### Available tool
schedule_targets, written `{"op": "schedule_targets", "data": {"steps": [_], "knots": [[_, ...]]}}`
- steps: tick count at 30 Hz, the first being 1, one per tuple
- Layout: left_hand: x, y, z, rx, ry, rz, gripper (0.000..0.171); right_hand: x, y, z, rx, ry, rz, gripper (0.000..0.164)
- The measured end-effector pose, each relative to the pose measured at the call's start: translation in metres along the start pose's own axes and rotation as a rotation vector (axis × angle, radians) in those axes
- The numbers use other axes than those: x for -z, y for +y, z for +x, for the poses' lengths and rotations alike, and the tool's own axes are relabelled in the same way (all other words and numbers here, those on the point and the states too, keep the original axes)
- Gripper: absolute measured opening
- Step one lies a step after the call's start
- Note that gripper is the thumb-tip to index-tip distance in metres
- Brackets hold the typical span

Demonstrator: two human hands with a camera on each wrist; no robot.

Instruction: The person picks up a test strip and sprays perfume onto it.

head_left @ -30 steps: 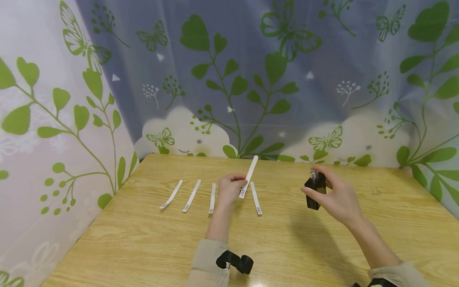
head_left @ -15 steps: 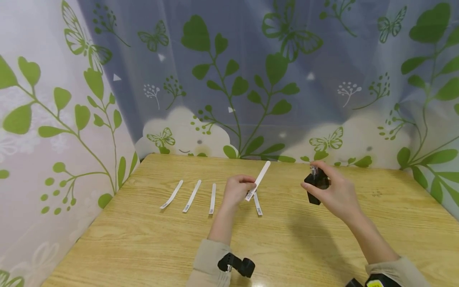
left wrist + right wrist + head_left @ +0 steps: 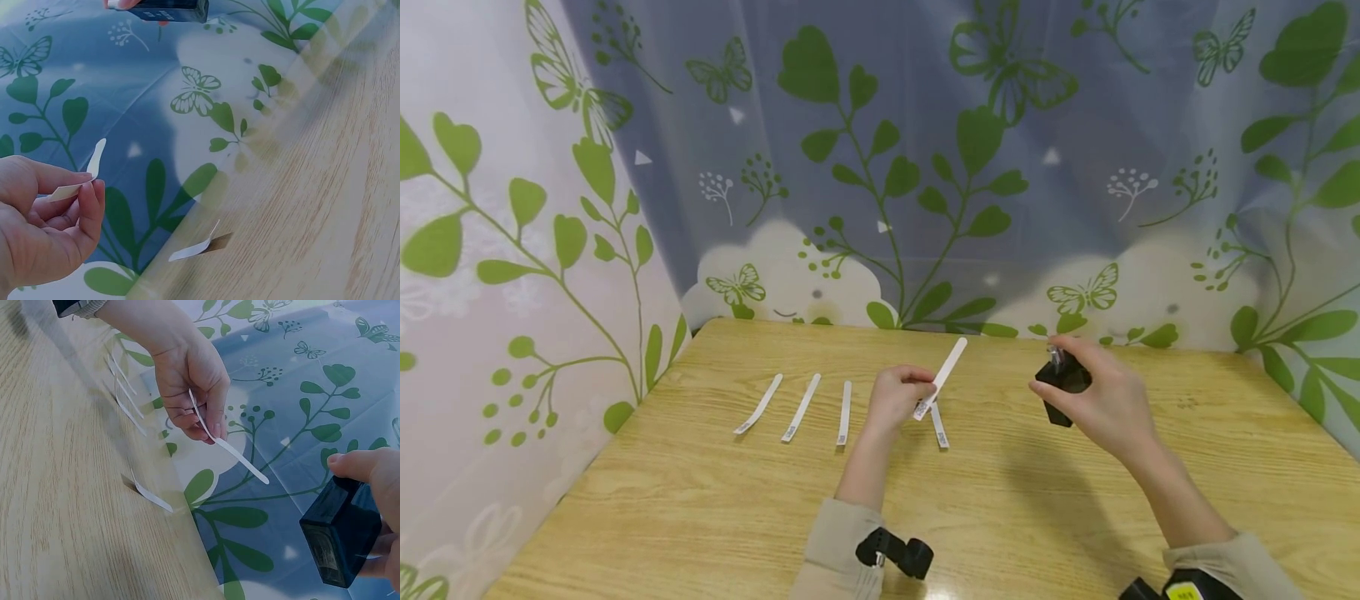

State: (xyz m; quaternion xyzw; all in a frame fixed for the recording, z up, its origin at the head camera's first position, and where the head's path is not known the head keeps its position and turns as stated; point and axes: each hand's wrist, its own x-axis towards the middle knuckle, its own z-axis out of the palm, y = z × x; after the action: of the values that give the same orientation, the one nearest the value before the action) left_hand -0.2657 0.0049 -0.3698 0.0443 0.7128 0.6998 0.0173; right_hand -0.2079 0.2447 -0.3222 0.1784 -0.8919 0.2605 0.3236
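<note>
1. Two bare hands up over the light wood-grain table (image 3: 700,517), and the left hand (image 3: 898,398) pinches a slim white paper strip (image 3: 951,360) between thumb and fingers, printed end nearest the person!
2. Across from it, the right hand (image 3: 1108,408) grasps a glossy black rectangular bottle (image 3: 337,525), raised off the wood, one finger over its clear nozzle (image 3: 1056,358), well apart from that strip.
3. Down on the tabletop, three flat white strips (image 3: 845,412) lie spaced out left of the left hand; a fourth strip (image 3: 940,429) sits partly hidden behind the held one.
</note>
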Motion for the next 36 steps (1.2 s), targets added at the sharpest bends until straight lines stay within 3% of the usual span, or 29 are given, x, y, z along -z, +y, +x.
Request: {"op": "schedule_targets", "data": {"steps": [6,19,36], "knots": [[0.0001,-0.0002,-0.0004,0.008,0.009,0.002,0.017,-0.0001,-0.0006,-0.0003,0.049,-0.006,-0.018,0.052],[0.0014,-0.0001,0.0002,0.003,0.014,0.013,0.017,0.0034,-0.0056,0.0008,0.045,-0.03,-0.018,0.051],[0.0052,-0.0019,0.0017,0.011,0.046,-0.004,0.017,0.0077,-0.0059,-0.0038,-0.057,-0.062,-0.009,0.052]]}}
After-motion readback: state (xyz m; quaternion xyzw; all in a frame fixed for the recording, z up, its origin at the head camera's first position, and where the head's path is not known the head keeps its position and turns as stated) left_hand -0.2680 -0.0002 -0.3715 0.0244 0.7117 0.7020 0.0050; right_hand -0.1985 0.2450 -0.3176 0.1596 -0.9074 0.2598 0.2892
